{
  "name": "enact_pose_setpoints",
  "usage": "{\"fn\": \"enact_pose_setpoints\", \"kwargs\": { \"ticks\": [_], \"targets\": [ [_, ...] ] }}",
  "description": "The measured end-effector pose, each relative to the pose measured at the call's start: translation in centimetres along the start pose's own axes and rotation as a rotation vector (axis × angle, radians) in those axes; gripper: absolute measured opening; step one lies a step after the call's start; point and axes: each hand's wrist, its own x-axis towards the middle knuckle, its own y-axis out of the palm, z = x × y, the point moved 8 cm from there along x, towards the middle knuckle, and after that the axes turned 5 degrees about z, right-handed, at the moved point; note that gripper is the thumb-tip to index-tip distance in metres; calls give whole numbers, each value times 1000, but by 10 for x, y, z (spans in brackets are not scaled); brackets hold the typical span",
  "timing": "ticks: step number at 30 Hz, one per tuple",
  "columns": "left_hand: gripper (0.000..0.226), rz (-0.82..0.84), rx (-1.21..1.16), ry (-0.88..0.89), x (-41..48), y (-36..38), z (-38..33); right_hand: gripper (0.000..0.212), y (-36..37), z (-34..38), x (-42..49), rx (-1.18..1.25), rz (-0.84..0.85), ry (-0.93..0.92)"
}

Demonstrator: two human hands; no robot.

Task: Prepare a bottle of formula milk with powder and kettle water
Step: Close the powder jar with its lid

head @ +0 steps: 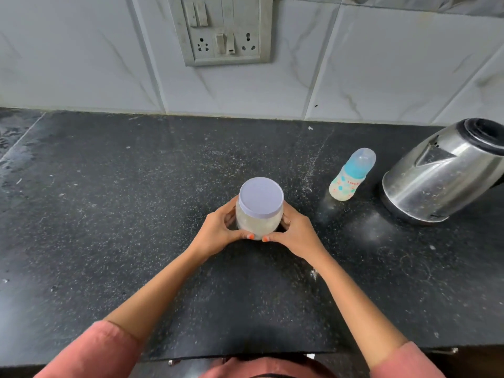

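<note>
On counter (109, 241) centre | hands (256, 233) grip powder jar (257, 214) | bottle (351, 175), kettle (441, 173) right

Text check: I found only one legible marking. The baby bottle (351, 175) standing on the desk (136, 214) carried red capital letters on its patterned body, which I read as "LUVLA"; the end of the word curved out of sight round the side. I could read no print on the jar (259, 211), its lid (261, 197), the kettle (447, 173) or the wall switch panel (225, 28).
</note>
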Motion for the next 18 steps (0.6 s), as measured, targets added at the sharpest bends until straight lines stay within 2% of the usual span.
{"fn": "enact_pose_setpoints", "kwargs": {
  "ticks": [9, 18],
  "targets": [
    [86, -56, 0, -7, 63, -20, -5, 80, -30, 10, 65, -93, -32, -9],
    [89, -82, -3, -37, 87, -31, -1, 80, -36, 2, 94, -59, -24, 12]
  ]
}}
